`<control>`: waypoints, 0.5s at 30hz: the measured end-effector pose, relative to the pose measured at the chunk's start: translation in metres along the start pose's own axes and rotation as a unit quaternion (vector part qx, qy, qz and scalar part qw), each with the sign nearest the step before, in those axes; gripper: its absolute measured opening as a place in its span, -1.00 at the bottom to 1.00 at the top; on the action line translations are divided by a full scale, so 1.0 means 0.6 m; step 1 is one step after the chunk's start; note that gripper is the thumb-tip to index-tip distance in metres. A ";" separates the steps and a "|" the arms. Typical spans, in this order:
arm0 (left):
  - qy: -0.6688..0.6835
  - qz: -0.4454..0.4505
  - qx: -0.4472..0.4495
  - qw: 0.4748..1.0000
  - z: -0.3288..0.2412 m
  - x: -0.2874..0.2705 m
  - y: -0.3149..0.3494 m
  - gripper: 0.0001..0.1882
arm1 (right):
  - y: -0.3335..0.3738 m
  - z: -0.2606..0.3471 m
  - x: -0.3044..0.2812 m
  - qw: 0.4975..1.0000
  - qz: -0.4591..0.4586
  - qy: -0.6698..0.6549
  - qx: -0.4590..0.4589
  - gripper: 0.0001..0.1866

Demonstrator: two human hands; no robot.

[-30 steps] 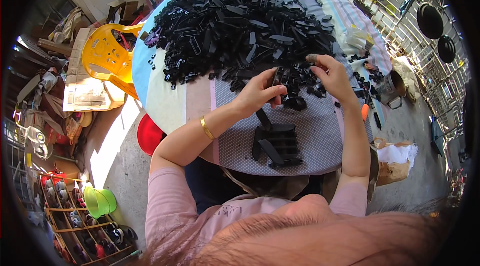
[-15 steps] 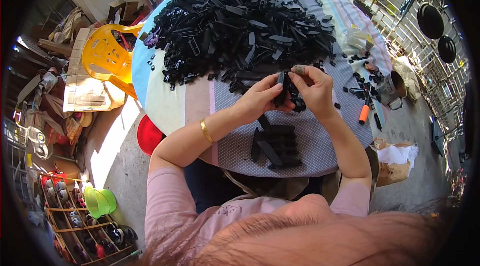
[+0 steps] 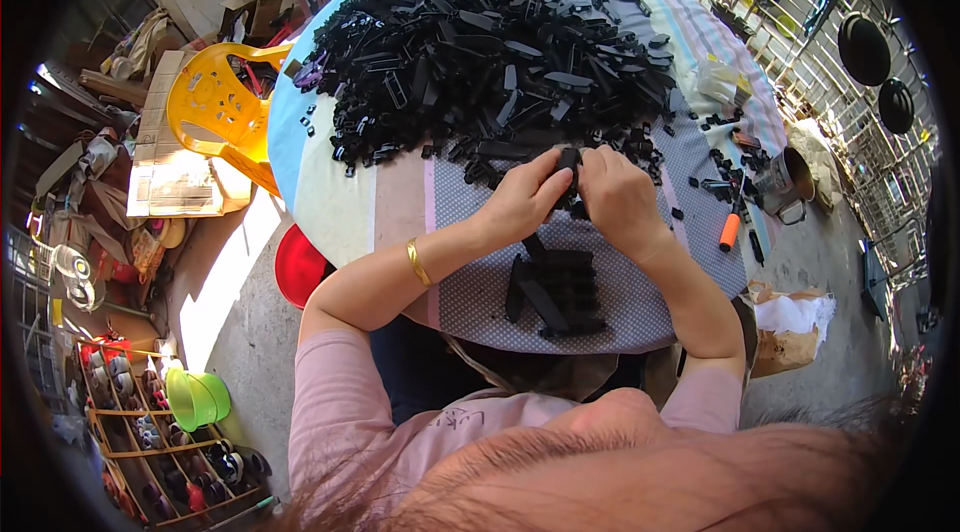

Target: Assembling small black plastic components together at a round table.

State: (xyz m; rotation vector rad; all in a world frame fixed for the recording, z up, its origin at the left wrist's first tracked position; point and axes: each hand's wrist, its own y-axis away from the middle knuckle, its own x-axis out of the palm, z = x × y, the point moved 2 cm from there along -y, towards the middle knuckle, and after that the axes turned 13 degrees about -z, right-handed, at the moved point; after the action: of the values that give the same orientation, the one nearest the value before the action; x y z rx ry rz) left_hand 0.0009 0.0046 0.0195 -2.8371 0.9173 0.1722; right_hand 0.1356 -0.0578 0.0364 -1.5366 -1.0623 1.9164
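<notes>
Between my hands, over the near side of the table, is a small elongated black plastic part (image 3: 568,164). My left hand (image 3: 526,194) is closed on it, thumb along its side. Closed against the same part from the right is my right hand (image 3: 617,194); its fingers curl over and hide whatever small piece may be in them. Just beyond my hands rises a big heap of black plastic parts (image 3: 470,42). Nearer to me, a group of long black parts (image 3: 560,294) lies side by side on the dotted cloth, with a few resting across it.
On the table's right lie an orange-handled tool (image 3: 729,232), scattered small black pieces (image 3: 715,187) and a metal mug (image 3: 790,177) lying tilted. A yellow chair (image 3: 215,107) and a red stool (image 3: 298,267) stand at the left, with a shoe rack (image 3: 160,442) lower down.
My right hand has turned and closed in against the black part, its fingers now curled over. The left hand keeps its hold, and the part now points more upright.
</notes>
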 end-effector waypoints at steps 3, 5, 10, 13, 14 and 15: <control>-0.134 -0.049 0.135 0.980 0.012 0.002 -0.001 -0.74 | 0.008 -0.002 0.006 0.997 0.080 -0.010 -0.010 -0.89; -0.154 -0.020 0.129 0.979 0.005 -0.001 -0.007 -0.72 | 0.007 -0.018 0.002 0.993 0.106 -0.042 -0.023 -0.88; -0.204 0.029 0.129 0.970 -0.024 -0.014 -0.013 -0.73 | 0.000 -0.012 -0.005 0.988 0.112 -0.095 -0.044 -0.88; -0.167 -0.016 0.170 0.971 -0.027 -0.010 0.000 -0.76 | -0.002 -0.003 -0.008 0.992 0.087 -0.079 -0.037 -0.88; -0.167 -0.016 0.171 0.971 -0.029 -0.010 0.001 -0.76 | -0.006 -0.001 -0.012 0.992 0.081 -0.091 -0.034 -0.88; -0.175 -0.008 0.168 0.970 -0.033 -0.011 0.002 -0.77 | -0.007 0.001 -0.015 0.992 0.075 -0.102 -0.032 -0.88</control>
State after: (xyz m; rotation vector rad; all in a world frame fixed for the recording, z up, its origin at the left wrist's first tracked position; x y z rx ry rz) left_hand -0.0039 0.0035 0.0400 -2.3984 0.7631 0.4524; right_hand 0.1372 -0.0622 0.0455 -1.5174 -1.1305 2.1996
